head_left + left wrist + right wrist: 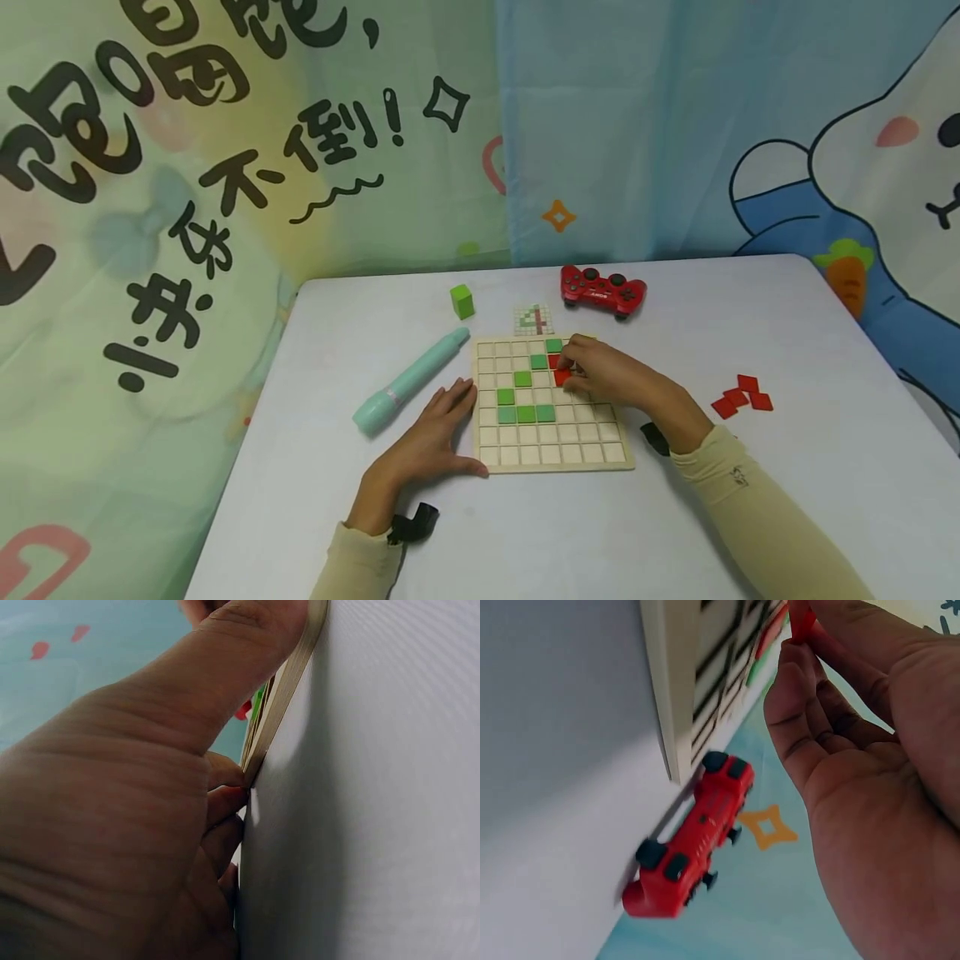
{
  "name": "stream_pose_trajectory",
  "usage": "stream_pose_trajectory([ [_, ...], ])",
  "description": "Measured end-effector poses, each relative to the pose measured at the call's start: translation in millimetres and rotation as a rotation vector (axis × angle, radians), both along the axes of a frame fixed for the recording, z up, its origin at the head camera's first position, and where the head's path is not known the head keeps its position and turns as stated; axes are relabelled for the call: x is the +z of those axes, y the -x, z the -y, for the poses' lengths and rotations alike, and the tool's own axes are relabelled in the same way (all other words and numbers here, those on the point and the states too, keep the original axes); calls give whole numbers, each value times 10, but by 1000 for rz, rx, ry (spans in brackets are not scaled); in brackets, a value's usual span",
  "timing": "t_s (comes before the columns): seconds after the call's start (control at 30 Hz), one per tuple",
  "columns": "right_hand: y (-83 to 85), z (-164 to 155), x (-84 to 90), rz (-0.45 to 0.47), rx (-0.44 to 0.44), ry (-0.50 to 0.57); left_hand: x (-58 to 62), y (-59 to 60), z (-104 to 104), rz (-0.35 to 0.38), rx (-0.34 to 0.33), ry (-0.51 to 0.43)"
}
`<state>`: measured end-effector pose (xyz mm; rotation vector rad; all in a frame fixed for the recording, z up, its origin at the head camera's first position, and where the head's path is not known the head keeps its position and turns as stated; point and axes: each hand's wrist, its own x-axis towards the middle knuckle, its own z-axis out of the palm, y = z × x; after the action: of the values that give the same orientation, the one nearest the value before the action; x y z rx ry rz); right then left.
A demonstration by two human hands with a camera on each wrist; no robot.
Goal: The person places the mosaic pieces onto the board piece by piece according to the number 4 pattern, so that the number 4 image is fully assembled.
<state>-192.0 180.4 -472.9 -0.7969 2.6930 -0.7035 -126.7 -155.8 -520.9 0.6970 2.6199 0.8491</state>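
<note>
On the board (552, 463) my right hand (607, 377) pinches a red tile (562, 377) over its cell; my left hand (435, 437) lies flat, bracing the edge. A careless push could shift the green tiles (525, 413).

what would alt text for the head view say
A person's right hand places a red tile on a wooden grid board holding green tiles, while the left hand steadies the board's edge. A red game controller lies behind.
</note>
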Motion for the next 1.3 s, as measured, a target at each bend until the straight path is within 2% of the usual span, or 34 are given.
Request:
stream_pose_trajectory([
  [0.23,33,52,-101,-46,44,36,39,2,-39,-2,-7,0],
  [0.53,50,35,-159,-29,-30,44,31,21,11,0,-5,27],
  [0.7,57,74,-154,-16,-11,51,22,18,38,12,2,21],
  [0.83,27,92,-142,-28,3,24,4,11,23,16,-9,9],
  [1.07,-3,64,-112,-1,-53,-38,-15,-2,6,9,-10,21],
  [1.3,-20,4,-61,-19,-50,-69,16,-6,-12,12,-11,21],
])
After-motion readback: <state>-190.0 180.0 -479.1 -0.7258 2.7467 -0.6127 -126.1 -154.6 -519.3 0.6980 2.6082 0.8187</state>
